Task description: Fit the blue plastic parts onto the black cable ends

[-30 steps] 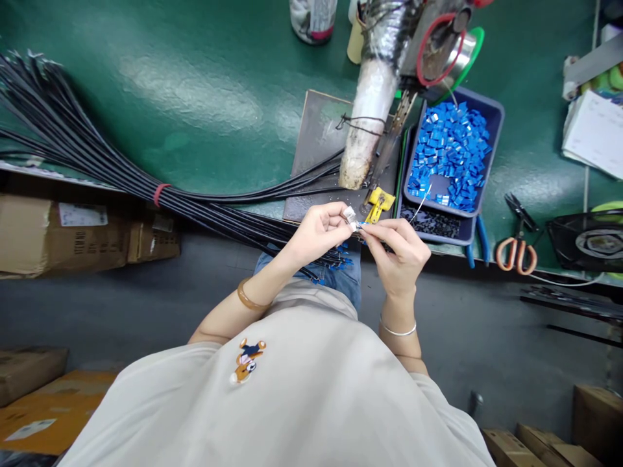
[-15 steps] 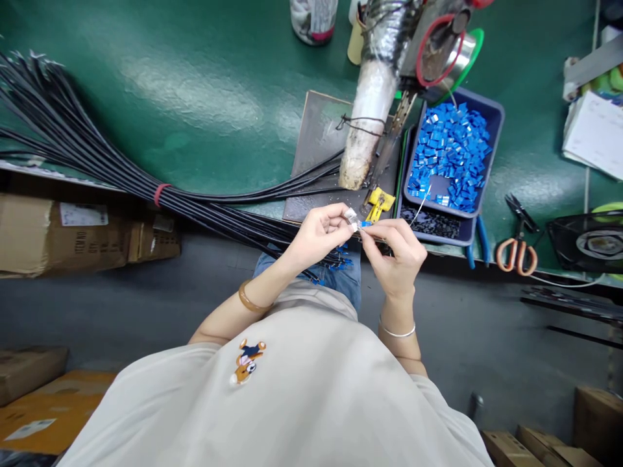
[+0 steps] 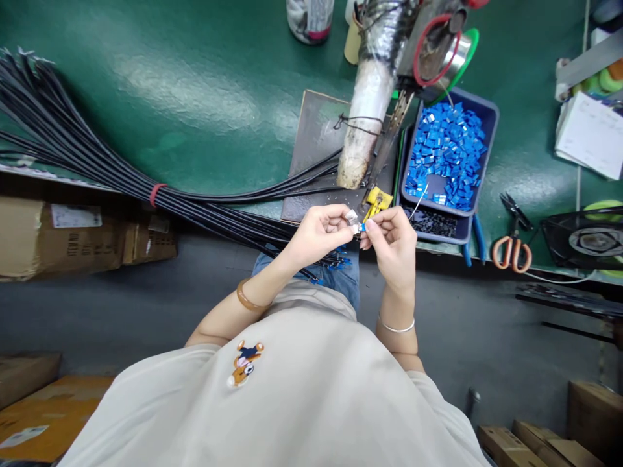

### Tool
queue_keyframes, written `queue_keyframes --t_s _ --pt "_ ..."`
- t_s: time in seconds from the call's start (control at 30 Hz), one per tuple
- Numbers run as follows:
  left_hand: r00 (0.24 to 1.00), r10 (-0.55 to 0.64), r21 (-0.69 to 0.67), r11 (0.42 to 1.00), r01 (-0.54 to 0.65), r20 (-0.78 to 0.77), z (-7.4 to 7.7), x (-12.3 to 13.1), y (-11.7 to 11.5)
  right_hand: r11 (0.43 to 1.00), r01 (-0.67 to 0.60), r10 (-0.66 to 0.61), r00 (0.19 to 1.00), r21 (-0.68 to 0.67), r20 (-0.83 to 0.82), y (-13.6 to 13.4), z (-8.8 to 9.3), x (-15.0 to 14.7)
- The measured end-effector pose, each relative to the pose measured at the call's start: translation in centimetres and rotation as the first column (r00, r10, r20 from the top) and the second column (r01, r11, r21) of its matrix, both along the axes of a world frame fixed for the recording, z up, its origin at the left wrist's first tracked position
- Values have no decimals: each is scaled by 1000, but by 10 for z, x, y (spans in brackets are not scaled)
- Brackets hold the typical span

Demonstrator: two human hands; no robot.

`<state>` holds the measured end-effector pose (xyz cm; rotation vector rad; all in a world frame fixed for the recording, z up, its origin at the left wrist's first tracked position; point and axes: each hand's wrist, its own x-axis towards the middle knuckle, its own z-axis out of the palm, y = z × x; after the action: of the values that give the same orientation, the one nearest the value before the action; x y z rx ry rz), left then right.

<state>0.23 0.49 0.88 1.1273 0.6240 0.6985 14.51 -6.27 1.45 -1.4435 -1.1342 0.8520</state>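
Observation:
My left hand (image 3: 321, 228) is closed in a pinch, with white coverings at the thumb and forefinger tips. Between them is a small cable end, mostly hidden by the fingers. A small blue connector (image 3: 362, 227) sits at its right side, with short thin wires showing beside it. My right hand (image 3: 393, 243) closes thumb and forefinger on this connector. Below my left forearm, black cables (image 3: 233, 224) end in several similar blue connectors (image 3: 337, 259). Just beyond my fingers is a yellow piece (image 3: 378, 201) on the bench stand.
A grey bin of blue connectors (image 3: 448, 152) stands on a lower bin of small black parts (image 3: 433, 224). A white wrapped tube (image 3: 365, 117) hangs above the dark board (image 3: 316, 130). A wire spool (image 3: 457, 61), blue-handled tool (image 3: 472, 241), orange-handled scissors (image 3: 511, 253) and fan (image 3: 591, 240) lie rightward.
My right hand has shifted its hold: its fingers have curled in and its thumb now lies over the blue connector. My left hand stays nearly still. The view has shifted slightly.

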Motion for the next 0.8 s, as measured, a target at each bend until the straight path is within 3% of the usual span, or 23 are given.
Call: queue_keyframes --t_s 0.3,0.6,0.7,0.8 --pt "1000 -6 -33 999 6 -20 0 -1 0 1000 10 -10 1000 -1 25 -1 -1 0" --pt "999 -8 35 999 9 -52 -1 1 -2 997 4 -22 968 71 249 -1 -6 1" --pt "999 25 32 999 -24 -41 -2 4 -1 982 116 -164 915 150 369 -2 -3 -2" --pt "998 66 -12 998 -66 -21 -2 8 2 905 270 -386 848 329 364 -6 2 -3"
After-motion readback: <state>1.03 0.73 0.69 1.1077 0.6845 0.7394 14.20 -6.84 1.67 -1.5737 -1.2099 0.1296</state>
